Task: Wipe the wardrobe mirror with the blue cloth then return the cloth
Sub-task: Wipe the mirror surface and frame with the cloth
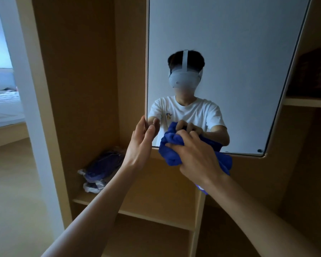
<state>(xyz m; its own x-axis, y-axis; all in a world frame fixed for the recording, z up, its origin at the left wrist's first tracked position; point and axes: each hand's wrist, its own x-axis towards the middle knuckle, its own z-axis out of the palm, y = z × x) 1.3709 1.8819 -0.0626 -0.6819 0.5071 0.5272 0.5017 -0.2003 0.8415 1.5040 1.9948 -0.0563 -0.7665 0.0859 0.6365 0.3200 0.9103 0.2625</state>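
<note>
Wood wardrobe (pixel 78 80) shelving, bed (pixel 4 106) far left. Right hand (pixel 198 154) curled round bunched blue cloth (pixel 171 149), against bottom edge of mirror (pixel 220 52). Left hand (pixel 141 143) grips its left edge, thumb on glass.

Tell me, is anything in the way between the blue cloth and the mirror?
No, nothing visible. The right grip holds the blue cloth bunched at the wardrobe mirror's bottom edge. The left grip holds the mirror's left edge, beside the cloth, not between them.
</note>
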